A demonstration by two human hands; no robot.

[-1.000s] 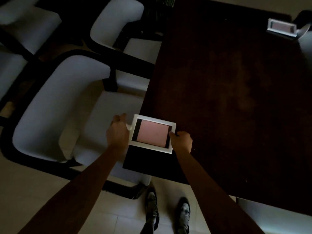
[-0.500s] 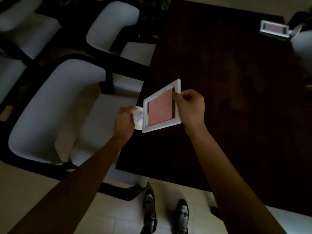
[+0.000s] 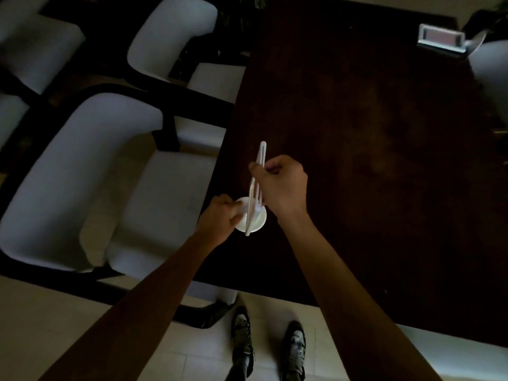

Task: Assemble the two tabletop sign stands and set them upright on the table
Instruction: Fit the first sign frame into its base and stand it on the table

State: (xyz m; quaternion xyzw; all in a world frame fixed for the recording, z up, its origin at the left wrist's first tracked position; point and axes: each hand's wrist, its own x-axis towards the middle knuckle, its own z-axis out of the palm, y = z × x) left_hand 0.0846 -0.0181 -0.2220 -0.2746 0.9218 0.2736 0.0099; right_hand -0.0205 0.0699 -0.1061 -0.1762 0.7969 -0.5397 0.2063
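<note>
Pretty dim in here, but the person is standing at the near left corner of the dark brown wooden table (image 3: 371, 133) with both bare arms reaching out over it. The right hand (image 3: 283, 185) is pinched around the thin white plastic sign frame (image 3: 258, 177), thumb on the left face and fingers wrapped over the right, and the frame is turned edge-on so you only see a narrow sliver of it standing up. Its lower end sits over the round white plastic base (image 3: 253, 218), which the left hand (image 3: 220, 218) grips by its left rim with fingers closed on it. Can't tell if the base is actually resting on the tabletop or held just above it, and I can't say if the frame is fully seated in the base either. Over at the far right corner of the table there's a second white-framed sign stand (image 3: 441, 39) with a pinkish insert. White cushioned chairs with black frames (image 3: 90, 171) line the left side of the table.
</note>
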